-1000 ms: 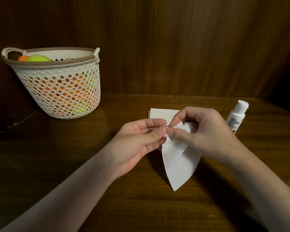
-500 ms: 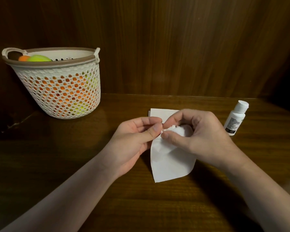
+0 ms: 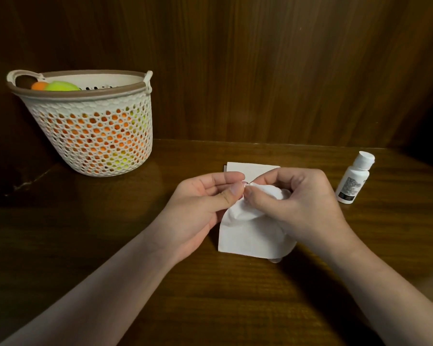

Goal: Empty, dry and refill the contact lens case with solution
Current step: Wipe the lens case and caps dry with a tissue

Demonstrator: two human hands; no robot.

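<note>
Both bare forearms come in from the bottom corners of the frame and meet just right of centre. The left hand [image 3: 200, 208] lies palm up and turned inward, fingers extended toward the right, its thumb pressed along the forefinger in a pinch at the middle of the frame. The right hand [image 3: 295, 206] shows its back, knuckles raised, fingers curled down and inward; its thumb and forefinger pinch white tissue [image 3: 250, 231]. The fingertips of the two hands touch at the pinch point.
</note>
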